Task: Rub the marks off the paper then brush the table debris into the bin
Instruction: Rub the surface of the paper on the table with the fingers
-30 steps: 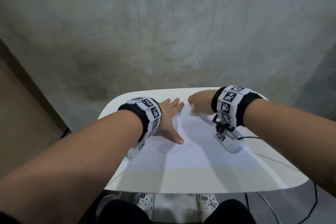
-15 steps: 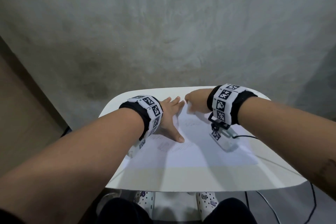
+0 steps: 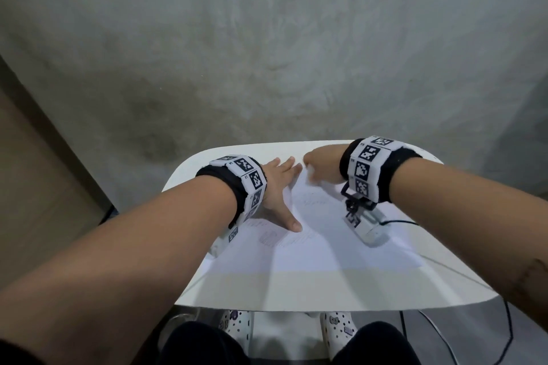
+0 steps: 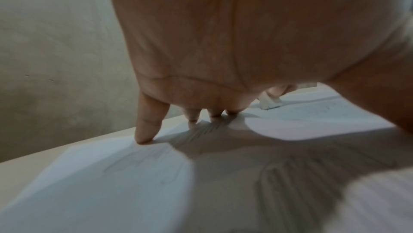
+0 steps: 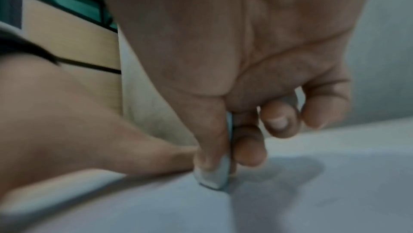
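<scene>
A white sheet of paper (image 3: pixel 323 249) with faint pencil marks (image 3: pixel 272 238) lies on the small white table (image 3: pixel 341 290). My left hand (image 3: pixel 278 190) lies flat on the paper's far left part, fingers spread and pressing it down (image 4: pixel 145 131). My right hand (image 3: pixel 321 167) pinches a white eraser (image 5: pixel 215 176) between thumb and fingers, its lower end touching the paper near the far edge. In the left wrist view the eraser (image 4: pixel 269 102) shows beyond my fingers, next to scribbled marks (image 4: pixel 297 182).
A grey concrete wall (image 3: pixel 267 53) rises right behind the table. A wooden panel (image 3: pixel 32 175) stands at the left. Cables (image 3: pixel 444 335) run over the floor at the right, and feet in white clogs (image 3: pixel 338 326) show under the table's near edge.
My right hand with the eraser has shifted slightly left and away along the paper's far part. The left hand has stayed pressed in place.
</scene>
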### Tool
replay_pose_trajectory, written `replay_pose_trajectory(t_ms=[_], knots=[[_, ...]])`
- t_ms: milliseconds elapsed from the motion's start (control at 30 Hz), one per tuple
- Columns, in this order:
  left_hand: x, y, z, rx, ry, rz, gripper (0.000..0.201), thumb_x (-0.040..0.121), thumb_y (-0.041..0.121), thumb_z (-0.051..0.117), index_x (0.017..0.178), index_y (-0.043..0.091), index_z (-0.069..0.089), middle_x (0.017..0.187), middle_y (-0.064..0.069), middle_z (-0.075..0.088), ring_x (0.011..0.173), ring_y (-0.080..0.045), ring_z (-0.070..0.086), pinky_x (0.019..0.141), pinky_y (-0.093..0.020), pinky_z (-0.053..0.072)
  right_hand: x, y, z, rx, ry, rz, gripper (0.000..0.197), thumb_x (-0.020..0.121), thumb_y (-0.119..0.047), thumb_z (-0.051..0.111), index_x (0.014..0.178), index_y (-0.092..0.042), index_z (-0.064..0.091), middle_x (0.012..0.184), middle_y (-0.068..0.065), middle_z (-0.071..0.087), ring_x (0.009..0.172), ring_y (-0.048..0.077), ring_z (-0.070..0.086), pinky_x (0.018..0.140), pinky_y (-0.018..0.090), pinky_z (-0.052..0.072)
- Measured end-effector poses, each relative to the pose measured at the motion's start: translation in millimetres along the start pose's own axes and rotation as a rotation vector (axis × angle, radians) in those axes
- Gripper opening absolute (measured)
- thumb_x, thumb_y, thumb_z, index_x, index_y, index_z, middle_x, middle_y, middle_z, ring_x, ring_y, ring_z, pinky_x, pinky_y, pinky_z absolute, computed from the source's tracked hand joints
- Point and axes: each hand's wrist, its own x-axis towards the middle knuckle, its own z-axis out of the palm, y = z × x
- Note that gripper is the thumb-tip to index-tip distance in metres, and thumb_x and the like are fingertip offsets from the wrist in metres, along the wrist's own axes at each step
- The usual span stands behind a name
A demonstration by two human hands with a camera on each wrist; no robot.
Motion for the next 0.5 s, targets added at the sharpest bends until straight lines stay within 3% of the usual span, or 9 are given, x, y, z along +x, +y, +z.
replay_pose_trajectory(t_ms=[67, 133, 167, 233, 300, 400, 500], knots=[[-1, 0, -1, -0.001, -0.007, -0.009, 0.132, 0.069, 0.073, 0.069, 0.153, 0.024, -0.021, 0.160, 0.006, -0.027, 0.149, -0.021, -0.018, 0.119, -0.053, 0.003, 2, 8, -2, -0.059, -0.002, 0.074, 0.025, 0.096, -0.018, 0.047, 0.115, -0.005, 0.055, 0.100, 0.006, 0.061, 0.092, 0.025, 0.055, 0.069, 0.029, 0.044], [-1, 0, 0, 0.002, -0.012, -0.004, 0.133, 0.069, 0.074, 0.069, 0.153, 0.024, -0.022, 0.160, 0.005, -0.026, 0.150, -0.022, -0.017, 0.119, -0.053, 0.004, 1, 3, 4, -0.107, -0.038, 0.034, 0.031, 0.098, -0.019, 0.045, 0.128, -0.013, 0.049, 0.121, 0.009, 0.058, 0.114, 0.026, 0.054, 0.089, 0.034, 0.044], [0, 0, 0, 0.005, -0.009, -0.001, 0.134, 0.068, 0.074, 0.069, 0.153, 0.024, -0.021, 0.161, 0.004, -0.026, 0.150, -0.023, -0.017, 0.119, -0.053, 0.004, -1, 1, 7, -0.107, -0.042, -0.006, 0.030, 0.098, -0.019, 0.046, 0.127, -0.015, 0.051, 0.125, 0.009, 0.056, 0.117, 0.026, 0.053, 0.093, 0.033, 0.042], [-1, 0, 1, -0.010, 0.005, 0.002, 0.133, 0.069, 0.073, 0.069, 0.153, 0.024, -0.020, 0.161, 0.004, -0.025, 0.150, -0.022, -0.017, 0.119, -0.052, 0.003, -6, 4, 7, -0.023, 0.003, -0.026, 0.016, 0.095, -0.018, 0.048, 0.104, -0.015, 0.060, 0.106, 0.010, 0.059, 0.095, 0.027, 0.056, 0.080, 0.031, 0.043], [-2, 0, 2, -0.031, 0.019, -0.004, 0.131, 0.070, 0.071, 0.070, 0.153, 0.024, -0.020, 0.161, 0.006, -0.026, 0.149, -0.020, -0.018, 0.119, -0.050, 0.002, -10, 14, 1, 0.009, 0.026, 0.046, 0.013, 0.091, -0.014, 0.048, 0.097, -0.008, 0.059, 0.090, 0.006, 0.057, 0.080, 0.024, 0.051, 0.068, 0.029, 0.044], [-1, -1, 5, -0.037, 0.026, -0.002, 0.131, 0.069, 0.072, 0.070, 0.153, 0.025, -0.020, 0.160, 0.008, -0.026, 0.149, -0.019, -0.018, 0.118, -0.050, 0.002, -13, 12, 6, -0.025, 0.018, 0.022, 0.002, 0.092, -0.013, 0.049, 0.093, -0.011, 0.048, 0.073, -0.002, 0.049, 0.079, 0.023, 0.049, 0.069, 0.029, 0.041], [-1, -2, 7, -0.033, 0.039, -0.006, 0.131, 0.070, 0.072, 0.069, 0.153, 0.026, -0.020, 0.160, 0.009, -0.026, 0.150, -0.018, -0.017, 0.119, -0.049, 0.003, -20, 16, 7, 0.058, 0.012, 0.030, 0.003, 0.089, -0.011, 0.048, 0.091, -0.012, 0.046, 0.068, -0.005, 0.043, 0.081, 0.024, 0.047, 0.069, 0.028, 0.038]])
